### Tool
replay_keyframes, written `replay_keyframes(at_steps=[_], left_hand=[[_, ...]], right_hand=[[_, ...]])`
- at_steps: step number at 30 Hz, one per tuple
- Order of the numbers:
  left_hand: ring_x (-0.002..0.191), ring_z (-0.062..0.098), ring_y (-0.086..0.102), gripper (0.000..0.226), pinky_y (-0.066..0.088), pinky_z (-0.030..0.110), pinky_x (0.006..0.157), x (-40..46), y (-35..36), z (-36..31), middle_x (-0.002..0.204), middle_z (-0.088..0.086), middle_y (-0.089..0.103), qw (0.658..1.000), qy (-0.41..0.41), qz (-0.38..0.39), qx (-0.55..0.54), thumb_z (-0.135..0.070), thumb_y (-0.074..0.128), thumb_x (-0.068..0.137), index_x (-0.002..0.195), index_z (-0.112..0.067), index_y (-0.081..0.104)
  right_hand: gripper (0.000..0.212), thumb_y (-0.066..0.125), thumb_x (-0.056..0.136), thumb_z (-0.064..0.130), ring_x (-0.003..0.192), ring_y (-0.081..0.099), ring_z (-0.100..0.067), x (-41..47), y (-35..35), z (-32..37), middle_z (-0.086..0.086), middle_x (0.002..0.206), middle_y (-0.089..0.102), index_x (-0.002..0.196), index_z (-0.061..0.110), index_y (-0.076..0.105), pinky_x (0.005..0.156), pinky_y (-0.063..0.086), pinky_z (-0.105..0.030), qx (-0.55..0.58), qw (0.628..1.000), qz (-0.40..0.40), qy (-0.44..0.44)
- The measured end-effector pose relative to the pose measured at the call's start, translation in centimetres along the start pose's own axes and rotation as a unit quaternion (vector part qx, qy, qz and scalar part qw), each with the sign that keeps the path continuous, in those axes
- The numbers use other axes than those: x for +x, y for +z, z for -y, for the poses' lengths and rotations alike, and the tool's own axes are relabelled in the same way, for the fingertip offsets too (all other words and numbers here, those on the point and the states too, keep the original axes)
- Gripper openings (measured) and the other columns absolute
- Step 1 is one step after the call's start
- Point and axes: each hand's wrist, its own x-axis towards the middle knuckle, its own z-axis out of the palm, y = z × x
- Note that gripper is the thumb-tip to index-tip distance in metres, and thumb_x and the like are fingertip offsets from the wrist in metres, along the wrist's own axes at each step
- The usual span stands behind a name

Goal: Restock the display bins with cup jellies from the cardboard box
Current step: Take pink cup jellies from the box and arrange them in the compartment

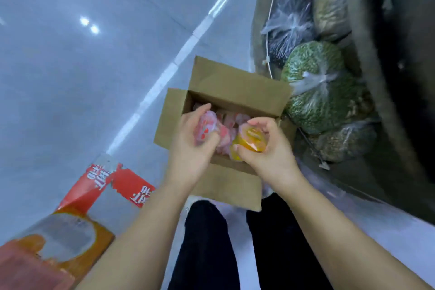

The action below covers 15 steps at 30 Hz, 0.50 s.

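The left hand [191,141] curls its fingers and thumb around a pink cup jelly [207,128], held over the open cardboard box [235,92]. Just beside it, the right hand [268,148] grips an orange cup jelly [250,142], thumb at the near edge and fingers bent over the far rim, its foil lid tilted toward the camera. Both hands hang above the box's opening, close together but apart.

Below them, more pink cup jellies [229,122] lie loose inside the box, filling its floor. The box stands on the pale, glossy floor [70,77] with all its flaps folded outward; the near flap reaches toward the person's dark trousers [207,242].

To the right of the box, clear plastic bags of green dried goods [315,87] and darker ones [292,28] are packed into the curved base of a display stand [376,101]; one green bag sits just beside the box's far right corner.

To the left, well apart from the box, a red carton with white lettering [110,183] lies on the floor, and an orange printed carton [63,242] lies nearer the camera, blurred at the lower left corner.
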Motion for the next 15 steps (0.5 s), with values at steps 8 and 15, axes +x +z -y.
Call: replay_keyframes(at_steps=[8, 15], left_hand=[[0.091, -0.003, 0.060, 0.037, 0.044, 0.007, 0.076, -14.2, -6.8, -24.3, 0.094, -0.015, 0.064, 0.983, 0.162, 0.047, -0.072, -0.043, 0.064, 0.064, 0.101, -0.044, 0.063], [0.090, -0.005, 0.058, 0.058, 0.044, 0.008, 0.081, -20.8, -1.0, -38.7, 0.094, -0.025, 0.061, 0.940, 0.305, 0.135, -0.071, -0.013, 0.075, 0.066, 0.113, -0.036, 0.051]], right_hand=[[0.060, 0.082, 0.062, -0.001, 0.086, 0.063, 0.001, -18.1, -14.7, 17.5, 0.007, 0.098, 0.067, 0.107, 0.023, 0.050, 0.075, 0.048, -0.011, 0.166, 0.974, -0.095, -0.122], [0.062, 0.080, 0.062, 0.026, 0.097, 0.061, 0.002, -27.0, -29.4, 22.4, 0.026, 0.104, 0.061, 0.109, 0.046, 0.044, 0.080, 0.048, -0.013, 0.103, 0.938, -0.249, -0.219]])
